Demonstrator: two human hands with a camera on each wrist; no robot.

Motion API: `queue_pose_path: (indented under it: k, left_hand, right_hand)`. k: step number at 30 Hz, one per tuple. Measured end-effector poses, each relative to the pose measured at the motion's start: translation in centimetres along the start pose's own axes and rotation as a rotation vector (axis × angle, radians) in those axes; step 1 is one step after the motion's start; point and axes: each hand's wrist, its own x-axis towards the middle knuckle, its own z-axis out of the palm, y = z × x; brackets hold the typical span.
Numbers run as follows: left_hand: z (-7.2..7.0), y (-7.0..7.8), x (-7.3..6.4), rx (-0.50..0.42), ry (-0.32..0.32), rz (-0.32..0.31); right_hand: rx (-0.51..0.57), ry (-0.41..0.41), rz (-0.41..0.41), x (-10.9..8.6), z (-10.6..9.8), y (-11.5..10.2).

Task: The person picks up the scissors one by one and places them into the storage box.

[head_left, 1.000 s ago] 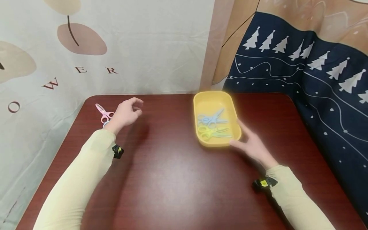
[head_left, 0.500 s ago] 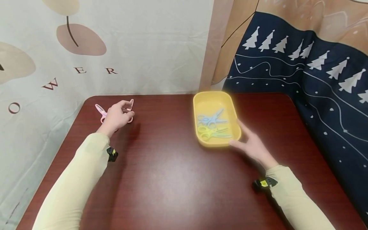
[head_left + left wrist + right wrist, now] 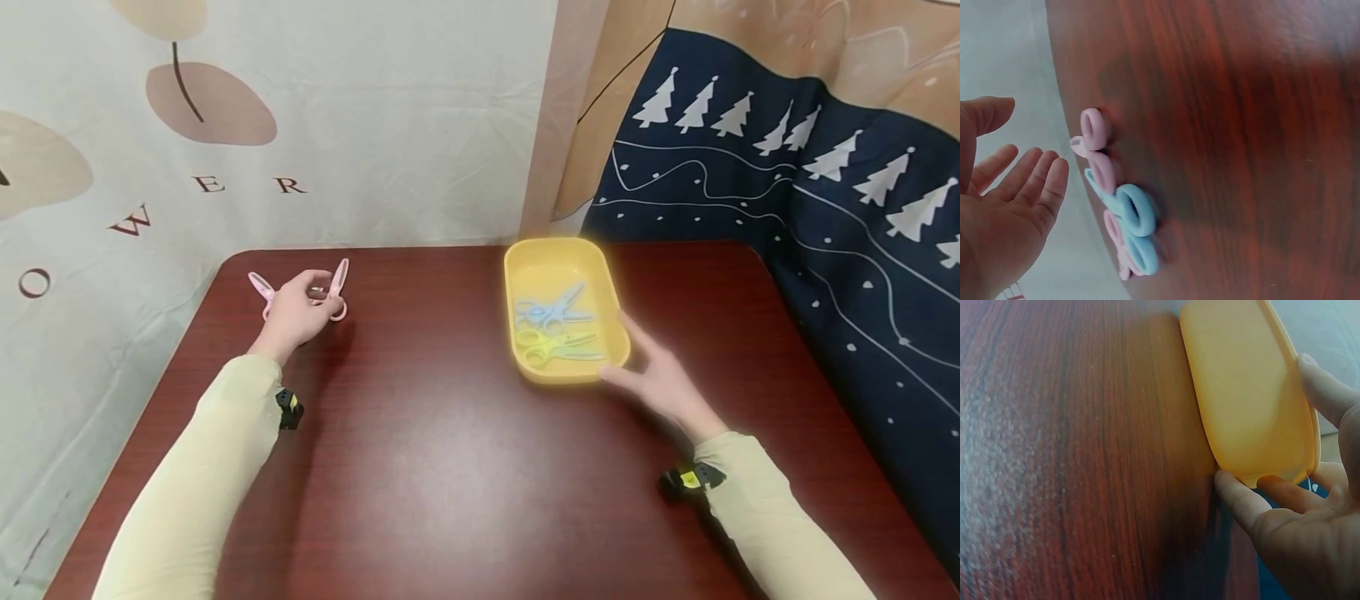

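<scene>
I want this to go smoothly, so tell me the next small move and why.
Probably ease the left hand onto the pink scissors nearest the yellow tray and close its fingers on them. The left wrist view shows that hand open and holding nothing, while in the head view it partly covers these scissors. The right hand touches the tray, where other scissors lie.

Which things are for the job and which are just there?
Probably for the job:
pink scissors and a blue pair near the left hand
yellow tray, held by the right hand
blue and yellow-green scissors inside it

Just there:
white lettered cloth
dark blue tree cloth
</scene>
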Motion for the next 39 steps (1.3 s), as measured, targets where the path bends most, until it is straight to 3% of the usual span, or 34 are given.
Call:
queue_pose_path:
  k: [22,39]
  left_hand:
    - [1.3,-2.8,-0.1,-0.017,0.112,-0.036]
    - [1.8,-3.4,0.7,0.066,0.098,-0.054]
  right_hand:
    - [0.02,0.003,0.018,-0.1,0.0,0.1]
    - [-0.002,-0.001,0.008,0.2,0.0,0.1]
